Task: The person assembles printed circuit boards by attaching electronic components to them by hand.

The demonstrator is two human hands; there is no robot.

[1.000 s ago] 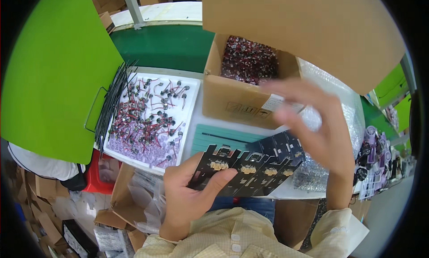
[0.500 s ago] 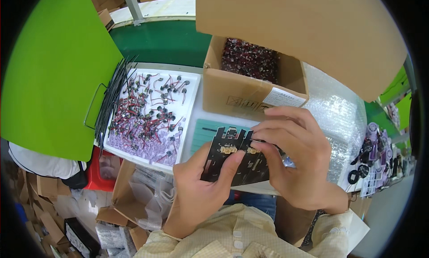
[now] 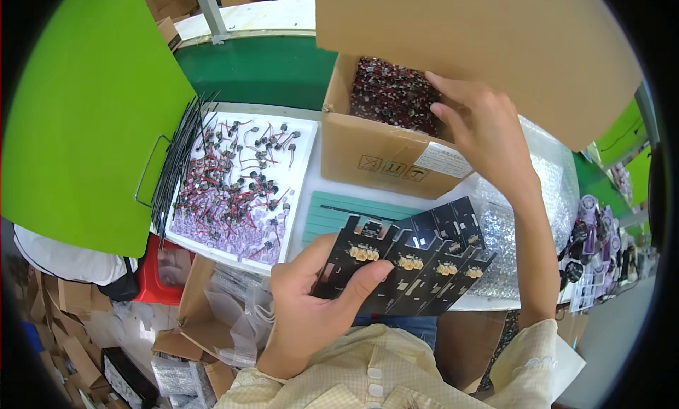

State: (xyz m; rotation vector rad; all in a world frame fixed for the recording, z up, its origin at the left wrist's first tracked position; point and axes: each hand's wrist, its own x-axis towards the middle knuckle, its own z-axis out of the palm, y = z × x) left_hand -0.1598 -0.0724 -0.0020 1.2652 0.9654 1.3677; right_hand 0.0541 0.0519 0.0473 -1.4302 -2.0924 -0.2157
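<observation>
Near my chest, my left hand [image 3: 311,306] pinches the black circuit panel [image 3: 407,257] flat, while my right hand [image 3: 481,129], fingers loosely spread, reaches into the far cardboard box [image 3: 385,151] of small wired parts [image 3: 389,98].

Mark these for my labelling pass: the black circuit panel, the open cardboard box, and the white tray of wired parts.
black circuit panel [image 3: 424,267], head view, middle of panel.
open cardboard box [image 3: 375,154], head view, front wall.
white tray [image 3: 300,175], head view, bare right edge.
</observation>
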